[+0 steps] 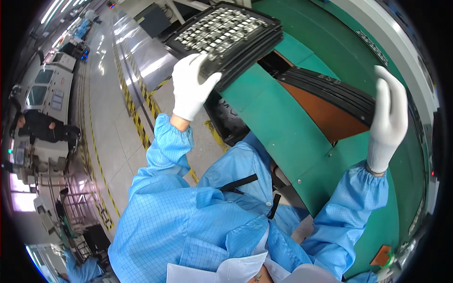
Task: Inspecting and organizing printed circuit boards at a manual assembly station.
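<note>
**2 tray stacks, 1 in each gloved hand**

The left hand (190, 87), in a white glove, holds a stack of black trays (226, 35) at 12 o'clock. Its grip is closed on the stack's near corner, thumb on top and fingers beneath, so the stack tilts up and away, showing the small silvery parts seated in the top tray's pockets. Holding by the corner keeps the glove off those parts.

The right hand (388, 118), also gloved, stands at 3 o'clock against the end of a second stack (330, 92). This one lies in an opening in the green tabletop (283, 132), over an orange-brown panel (325, 115). The fingers are straight and pressed flat to the stack's edge, probably steadying it; whether the thumb wraps behind I cannot tell.

Between the 2 stacks the green surface gives open room. At 9 o'clock the floor (113, 118) drops away, with yellow-black hazard tape (134, 115) marking the aisle. The raised stack's far edge overhangs that aisle, well apart from the machines (45, 89) beyond it.
</note>
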Demonstrator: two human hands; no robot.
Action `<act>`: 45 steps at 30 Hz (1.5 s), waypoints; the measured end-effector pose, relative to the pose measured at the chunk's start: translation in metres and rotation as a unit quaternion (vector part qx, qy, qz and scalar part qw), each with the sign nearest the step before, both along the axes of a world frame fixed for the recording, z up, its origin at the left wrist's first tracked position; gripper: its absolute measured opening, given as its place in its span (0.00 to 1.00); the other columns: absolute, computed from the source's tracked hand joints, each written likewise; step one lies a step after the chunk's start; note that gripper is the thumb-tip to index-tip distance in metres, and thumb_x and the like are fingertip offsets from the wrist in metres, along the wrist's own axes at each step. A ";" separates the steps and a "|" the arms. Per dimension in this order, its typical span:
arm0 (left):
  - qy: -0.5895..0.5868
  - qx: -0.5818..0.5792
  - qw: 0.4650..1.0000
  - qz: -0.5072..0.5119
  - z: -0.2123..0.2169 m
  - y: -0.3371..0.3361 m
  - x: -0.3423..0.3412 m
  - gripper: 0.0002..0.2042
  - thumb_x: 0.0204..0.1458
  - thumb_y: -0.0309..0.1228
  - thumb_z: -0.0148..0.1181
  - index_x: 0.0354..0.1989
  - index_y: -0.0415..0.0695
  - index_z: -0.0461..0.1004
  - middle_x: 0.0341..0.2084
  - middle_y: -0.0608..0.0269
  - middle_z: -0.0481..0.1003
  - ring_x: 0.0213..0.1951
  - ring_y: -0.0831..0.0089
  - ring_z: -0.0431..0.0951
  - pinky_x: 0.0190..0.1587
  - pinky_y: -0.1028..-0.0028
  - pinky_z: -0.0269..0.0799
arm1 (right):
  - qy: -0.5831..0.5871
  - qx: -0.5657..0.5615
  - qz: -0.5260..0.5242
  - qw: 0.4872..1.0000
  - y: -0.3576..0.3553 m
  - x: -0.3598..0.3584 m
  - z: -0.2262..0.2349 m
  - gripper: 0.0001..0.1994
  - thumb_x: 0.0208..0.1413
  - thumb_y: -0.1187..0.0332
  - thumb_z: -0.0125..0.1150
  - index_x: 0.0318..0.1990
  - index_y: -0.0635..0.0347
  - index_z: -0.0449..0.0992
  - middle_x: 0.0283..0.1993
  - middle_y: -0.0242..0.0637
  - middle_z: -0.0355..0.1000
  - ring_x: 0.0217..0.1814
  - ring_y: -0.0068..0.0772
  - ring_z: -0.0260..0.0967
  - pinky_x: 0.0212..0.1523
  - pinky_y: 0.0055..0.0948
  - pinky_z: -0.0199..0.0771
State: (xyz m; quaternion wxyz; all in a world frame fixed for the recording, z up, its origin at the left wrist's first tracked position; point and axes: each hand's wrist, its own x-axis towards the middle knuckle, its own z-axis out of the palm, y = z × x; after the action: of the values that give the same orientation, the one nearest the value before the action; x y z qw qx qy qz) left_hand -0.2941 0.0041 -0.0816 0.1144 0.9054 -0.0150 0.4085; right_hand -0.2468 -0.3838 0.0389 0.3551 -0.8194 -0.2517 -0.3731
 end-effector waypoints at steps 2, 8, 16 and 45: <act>0.020 0.056 0.998 -0.006 0.009 0.007 0.005 0.28 0.44 0.46 0.71 0.53 0.47 0.76 0.45 0.55 0.73 0.51 0.56 0.69 0.55 0.59 0.63 | 0.007 -0.162 0.008 0.987 0.016 0.006 0.006 0.11 0.63 0.70 0.55 0.48 0.66 0.76 0.45 0.43 0.76 0.49 0.40 0.74 0.52 0.32 0.72; 0.133 0.087 0.987 -0.032 0.031 0.016 0.020 0.27 0.46 0.49 0.68 0.55 0.51 0.76 0.40 0.56 0.74 0.44 0.55 0.70 0.49 0.61 0.66 | 0.121 -0.278 -0.126 0.945 0.027 0.015 -0.009 0.17 0.62 0.54 0.58 0.45 0.60 0.76 0.39 0.43 0.75 0.45 0.45 0.75 0.46 0.38 0.75; 0.175 0.055 0.982 -0.052 0.033 0.011 0.032 0.25 0.44 0.42 0.67 0.54 0.51 0.77 0.40 0.56 0.74 0.47 0.55 0.70 0.52 0.61 0.67 | 0.085 -0.270 -0.126 0.951 0.025 0.010 -0.011 0.16 0.61 0.55 0.59 0.44 0.60 0.76 0.38 0.43 0.75 0.43 0.45 0.75 0.45 0.38 0.76; 0.280 0.196 0.935 -0.092 0.067 -0.018 0.139 0.20 0.46 0.39 0.68 0.49 0.49 0.81 0.41 0.54 0.79 0.47 0.54 0.77 0.52 0.61 0.73 | 0.092 -0.265 -0.111 0.953 0.018 0.012 -0.015 0.16 0.61 0.56 0.59 0.43 0.62 0.76 0.38 0.44 0.75 0.44 0.46 0.74 0.46 0.40 0.74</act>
State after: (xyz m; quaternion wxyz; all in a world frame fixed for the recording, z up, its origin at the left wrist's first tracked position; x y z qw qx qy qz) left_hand -0.1552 -0.0141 -0.0146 -0.0292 0.9822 -0.1454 0.1152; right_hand -0.2343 -0.3656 0.0242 0.1030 -0.9376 -0.2149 -0.2532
